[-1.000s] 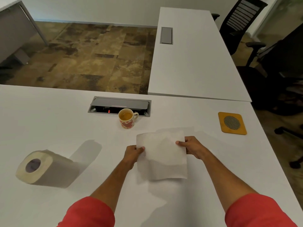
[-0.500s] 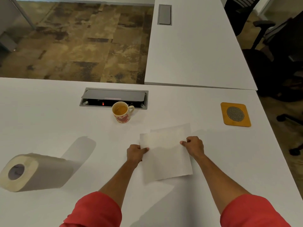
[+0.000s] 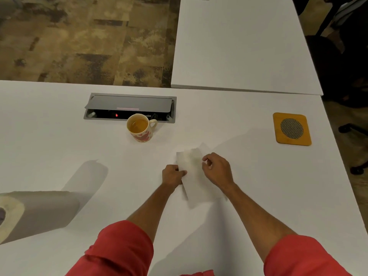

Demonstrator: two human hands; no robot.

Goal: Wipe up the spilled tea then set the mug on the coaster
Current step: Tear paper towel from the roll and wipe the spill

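Note:
A white paper towel sheet (image 3: 196, 176) is folded lengthwise between my hands, just above the white table (image 3: 59, 148). My left hand (image 3: 172, 175) pinches its left edge. My right hand (image 3: 218, 169) grips the right side, which is folded over toward the left. A cream mug (image 3: 141, 127) with red hearts, holding tea, stands upright beyond my hands, handle to the right. The orange coaster (image 3: 292, 128) with a dark mesh circle lies at the far right of the table. I cannot make out any spilled tea on the white surface.
A paper towel roll (image 3: 37, 214) lies on its side at the left edge. An open grey cable box (image 3: 130, 107) is set into the table right behind the mug. A second white desk (image 3: 239, 46) adjoins beyond. Dark office chairs (image 3: 346, 56) stand to the right.
My right hand has swung the sheet's right side over toward the left, so the flat sheet is now a narrower folded strip. The camera has tilted further down.

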